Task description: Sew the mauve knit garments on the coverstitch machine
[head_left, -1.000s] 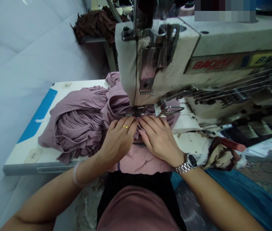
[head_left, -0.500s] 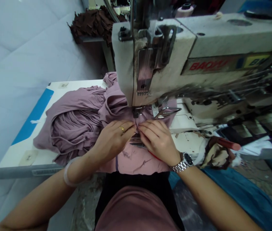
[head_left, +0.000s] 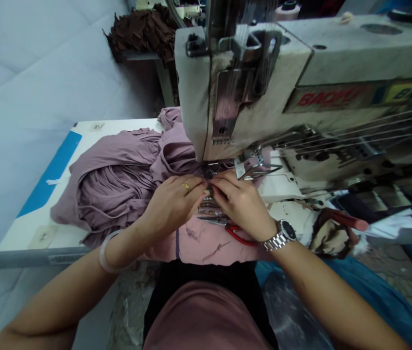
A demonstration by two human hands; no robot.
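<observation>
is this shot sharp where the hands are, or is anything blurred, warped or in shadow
Head view: left hand and right hand are fairly sharp on the mauve fabric; threads at the top of the sewing machine are smeared; its head shades the fingertips, so their grip is unclear; the wide lens warps the table toward the frame edge; light is soft, no glare.

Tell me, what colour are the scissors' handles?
Red, on the scissors beside the right hand; head view.

Sewing machine (head_left: 300, 97) stood upper right; bunched fabric (head_left: 118, 184) lay left of it on table (head_left: 27, 238); snips (head_left: 235, 231) lay below hands, centre frame.
</observation>
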